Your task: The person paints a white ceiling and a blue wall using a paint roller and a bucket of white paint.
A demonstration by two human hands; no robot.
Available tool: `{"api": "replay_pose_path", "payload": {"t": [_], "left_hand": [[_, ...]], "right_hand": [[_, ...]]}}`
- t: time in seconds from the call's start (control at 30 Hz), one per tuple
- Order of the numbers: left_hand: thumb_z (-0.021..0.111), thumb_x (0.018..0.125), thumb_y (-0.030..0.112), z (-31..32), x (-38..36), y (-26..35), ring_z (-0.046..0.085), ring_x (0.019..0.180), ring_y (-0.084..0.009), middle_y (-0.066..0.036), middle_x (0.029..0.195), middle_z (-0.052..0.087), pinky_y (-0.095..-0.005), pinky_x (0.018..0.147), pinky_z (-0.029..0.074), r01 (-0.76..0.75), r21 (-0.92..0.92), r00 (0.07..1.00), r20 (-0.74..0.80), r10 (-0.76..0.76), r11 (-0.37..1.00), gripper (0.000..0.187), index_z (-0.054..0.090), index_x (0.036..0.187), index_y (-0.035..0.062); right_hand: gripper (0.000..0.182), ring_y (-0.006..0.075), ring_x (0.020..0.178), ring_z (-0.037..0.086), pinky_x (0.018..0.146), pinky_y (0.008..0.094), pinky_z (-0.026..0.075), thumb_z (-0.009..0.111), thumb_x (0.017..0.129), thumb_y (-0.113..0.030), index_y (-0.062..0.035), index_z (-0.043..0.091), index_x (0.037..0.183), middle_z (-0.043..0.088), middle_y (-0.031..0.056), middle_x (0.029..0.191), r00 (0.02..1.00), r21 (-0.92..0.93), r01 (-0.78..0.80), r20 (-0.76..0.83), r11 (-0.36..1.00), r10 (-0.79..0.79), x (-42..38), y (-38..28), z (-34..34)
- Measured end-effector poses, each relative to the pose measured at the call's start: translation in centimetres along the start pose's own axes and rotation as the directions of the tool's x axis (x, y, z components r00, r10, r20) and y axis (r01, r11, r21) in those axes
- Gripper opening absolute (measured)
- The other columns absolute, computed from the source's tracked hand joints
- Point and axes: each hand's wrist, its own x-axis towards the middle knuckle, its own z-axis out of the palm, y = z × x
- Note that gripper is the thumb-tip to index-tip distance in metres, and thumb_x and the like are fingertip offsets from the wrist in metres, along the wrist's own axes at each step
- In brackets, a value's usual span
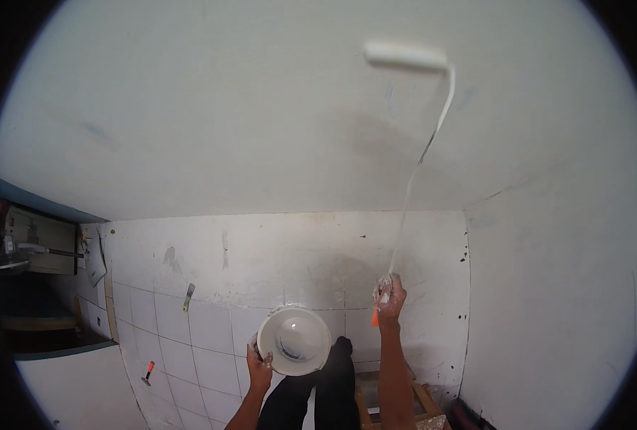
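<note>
A paint roller (406, 56) with a white sleeve and a long thin frame is up against the pale wall (225, 107). Its orange handle end pokes out below my right hand (388, 295), which is closed round the grip and smeared with white. My left hand (259, 364) grips the left rim of a round white bucket (294, 309), thumb over the edge. White liquid lies in the bottom of the bucket, which hangs in front of my dark-trousered legs (336, 394).
A putty knife (188, 297) and an orange-handled tool (148, 373) lie on the white tiled floor (211, 330). A wooden stool (424, 401) stands beside my right leg. To the left, an opening shows shelves with a metal object (17, 251). Another wall (562, 287) closes the right side.
</note>
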Motion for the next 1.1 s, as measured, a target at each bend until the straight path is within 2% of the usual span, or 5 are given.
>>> {"api": "replay_pose_path", "payload": {"t": [0.3,0.5,0.7,0.8,1.1], "left_hand": [[0.047,0.081,-0.012,-0.6,-0.5,-1.8,0.048,0.118,-0.0218,-0.016,0.127,0.048,-0.0342,0.102,0.036,0.011,0.030,1.000,0.020,-0.011,0.999,0.058,0.030,0.136,-0.0035],[0.046,0.080,-0.015,-0.8,-0.9,-1.8,0.049,0.117,-0.0221,-0.016,0.124,0.050,-0.0343,0.102,0.035,0.007,0.029,1.000,0.006,-0.008,1.000,0.055,0.033,0.133,-0.0037],[0.044,0.079,-0.016,-0.1,-0.9,-0.8,0.049,0.117,-0.0224,-0.016,0.123,0.050,-0.0345,0.102,0.035,0.024,0.007,1.000,0.015,-0.024,1.000,0.057,0.032,0.133,-0.0034],[0.044,0.079,-0.016,-0.7,-1.2,-1.2,0.048,0.118,-0.0229,-0.017,0.124,0.049,-0.0348,0.103,0.034,-0.023,0.017,0.999,0.031,0.022,1.000,0.057,0.032,0.133,-0.0035],[0.047,0.079,-0.013,-0.1,-1.8,-0.6,0.047,0.118,-0.0221,-0.015,0.126,0.048,-0.0348,0.104,0.034,-0.020,0.022,0.999,0.038,0.019,1.000,0.058,0.033,0.134,-0.0023]], "right_hand": [[0.017,0.0073,0.053,0.047,0.043,0.0225,0.037,0.046,0.092,-0.015,-0.0056,0.045,0.079,0.046,0.0011,0.064,0.944,-0.020,-0.329,-0.002,0.944,0.329,-9.3,9.8,-2.2],[0.009,0.0081,0.052,0.048,0.044,0.0225,0.038,0.042,0.085,-0.006,-0.0050,0.048,0.079,0.050,0.0020,0.064,0.955,-0.147,-0.297,-0.032,0.943,0.296,-9.7,9.5,-3.0],[0.025,0.0080,0.047,0.045,0.042,0.0233,0.037,0.047,0.094,-0.022,-0.0045,0.046,0.076,0.047,0.0008,0.057,0.968,-0.076,-0.249,0.006,0.966,0.250,-6.2,6.9,-3.4],[0.032,0.0078,0.047,0.044,0.042,0.0229,0.036,0.046,0.096,-0.030,-0.0047,0.046,0.076,0.046,0.0006,0.059,0.999,-0.123,-0.026,0.023,0.992,0.030,-2.5,3.2,-1.7],[0.024,0.0075,0.051,0.039,0.043,0.0246,0.034,0.043,0.094,-0.013,-0.0054,0.039,0.072,0.040,0.0012,0.061,0.988,0.035,0.141,0.062,0.989,-0.143,6.1,-7.4,1.9]]}}
